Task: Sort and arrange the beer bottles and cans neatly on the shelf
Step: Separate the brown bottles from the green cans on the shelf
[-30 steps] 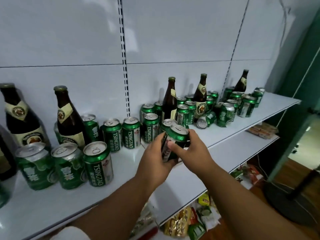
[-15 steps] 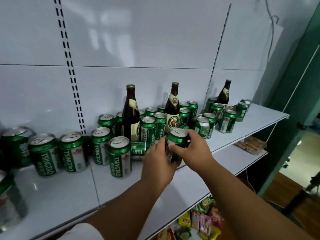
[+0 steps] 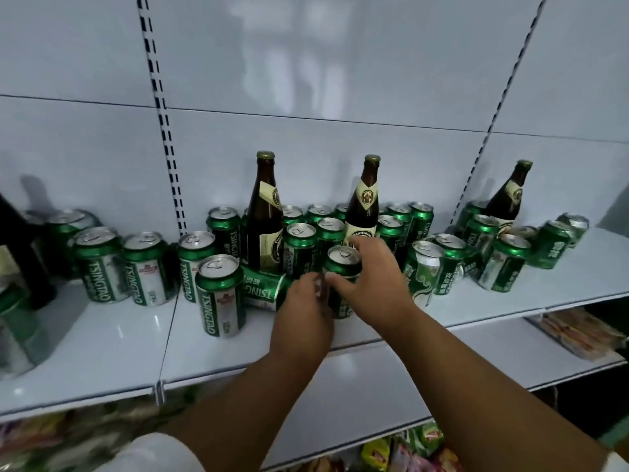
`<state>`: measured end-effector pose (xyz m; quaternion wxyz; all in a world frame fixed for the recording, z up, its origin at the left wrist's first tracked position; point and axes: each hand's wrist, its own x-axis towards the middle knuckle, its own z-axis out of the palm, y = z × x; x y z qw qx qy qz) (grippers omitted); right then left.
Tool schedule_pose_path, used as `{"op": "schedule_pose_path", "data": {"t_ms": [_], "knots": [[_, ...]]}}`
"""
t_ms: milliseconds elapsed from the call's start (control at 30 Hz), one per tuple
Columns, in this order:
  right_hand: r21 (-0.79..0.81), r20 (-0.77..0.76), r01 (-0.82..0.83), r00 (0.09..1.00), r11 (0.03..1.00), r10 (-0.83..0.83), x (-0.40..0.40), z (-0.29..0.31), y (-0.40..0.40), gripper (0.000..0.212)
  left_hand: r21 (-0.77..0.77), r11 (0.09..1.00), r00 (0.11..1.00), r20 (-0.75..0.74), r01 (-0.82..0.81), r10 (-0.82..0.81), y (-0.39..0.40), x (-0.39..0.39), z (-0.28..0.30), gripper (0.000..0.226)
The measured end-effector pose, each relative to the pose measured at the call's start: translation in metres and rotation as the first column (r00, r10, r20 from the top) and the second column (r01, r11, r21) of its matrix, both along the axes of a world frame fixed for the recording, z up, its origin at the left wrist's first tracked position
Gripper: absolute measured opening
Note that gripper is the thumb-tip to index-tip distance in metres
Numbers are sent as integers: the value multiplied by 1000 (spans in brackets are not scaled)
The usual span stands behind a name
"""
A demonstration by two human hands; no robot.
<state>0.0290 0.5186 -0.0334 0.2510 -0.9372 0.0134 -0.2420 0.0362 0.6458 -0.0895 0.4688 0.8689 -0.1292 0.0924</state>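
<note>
A: Since the earlier frame your view has swung left, and both hands have carried the can (image 3: 341, 267) down toward the shelf (image 3: 102, 352).

B: Grip status?

A: Your left hand (image 3: 303, 311) and right hand (image 3: 377, 284) are both curled round the can, which is upright, long axis vertical, directly ahead of you. Whether its base touches the shelf is hidden.

B: Clearance?

A: A tipped can (image 3: 263, 289) lies just left; a bottle (image 3: 362, 212) stands close behind. Open shelf lies toward the front edge.
</note>
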Motion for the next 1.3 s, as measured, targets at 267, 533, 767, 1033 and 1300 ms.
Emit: {"op": "schedule_pose_path", "data": {"t_ms": [267, 533, 767, 1033, 1300], "knots": [[-335, 75, -259, 951, 906, 299, 11, 8, 49, 34, -142, 977, 988, -30, -157, 154, 38, -22, -1, 15], [-268, -417, -208, 905, 941, 81, 36, -7, 88, 50, -289, 953, 945, -327, -94, -6, 66, -20, -9, 38], [-85, -359, -41, 933, 995, 8, 24, -19, 96, 71, -333, 943, 896, -412, 20, -164, 83, -17, -7, 43], [-7, -141, 106, 984, 994, -106, -19, 16, 89, 71, -452, 892, 848, -472, 1, -240, 82, -18, 1, 33], [-98, -88, 58, 994, 994, -66, -27, 29, 90, 31, -323, 946, 897, -425, -23, -123, 66, -15, 2, 44]]}}
